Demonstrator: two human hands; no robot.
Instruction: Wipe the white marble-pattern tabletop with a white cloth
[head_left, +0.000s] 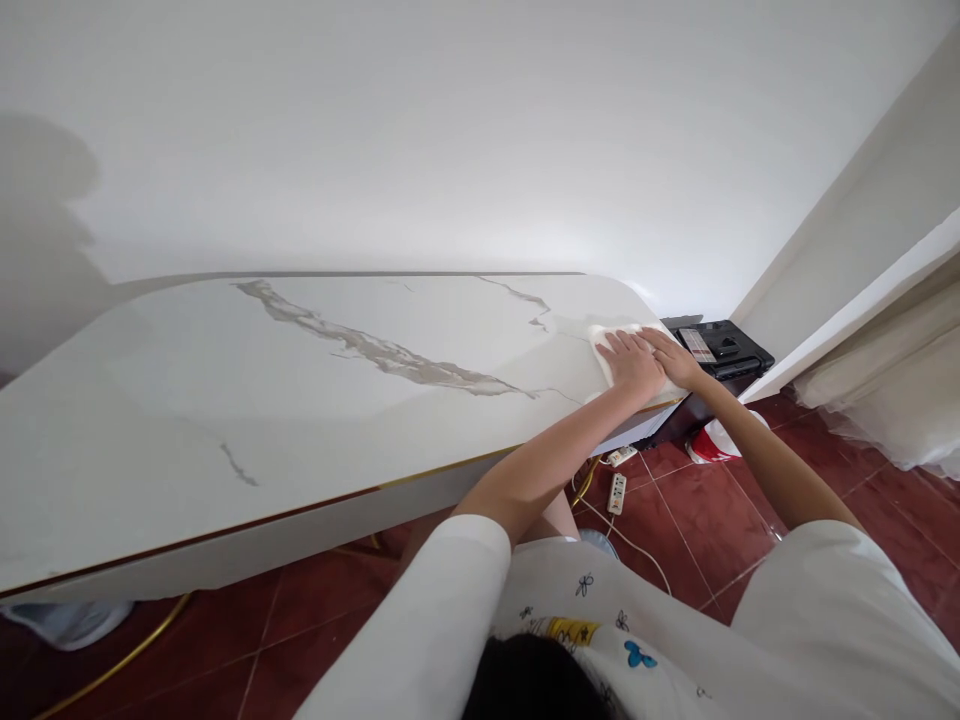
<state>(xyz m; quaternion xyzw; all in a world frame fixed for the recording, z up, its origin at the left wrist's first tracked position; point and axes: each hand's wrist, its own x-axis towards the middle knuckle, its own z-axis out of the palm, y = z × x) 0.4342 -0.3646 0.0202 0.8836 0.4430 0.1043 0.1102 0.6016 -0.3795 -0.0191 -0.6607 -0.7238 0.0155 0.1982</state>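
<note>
A white cloth [602, 345] lies at the right end of the white marble-patterned tabletop [300, 420]. My left hand [634, 362] presses down on it, palm down and open, fingers spread and pointing left. Beside it my right hand [670, 357] also rests on the cloth, with its fingers stretched out over its far right part and near the left hand's knuckles. Both hands hide much of the cloth.
A black box-like device [731, 345] stands past the table's right end. Power strips [616, 494] with cords lie on the red tiled floor [682, 520], near a red and white bucket-like object [712, 443]. Pale curtains [892, 370] hang on the right.
</note>
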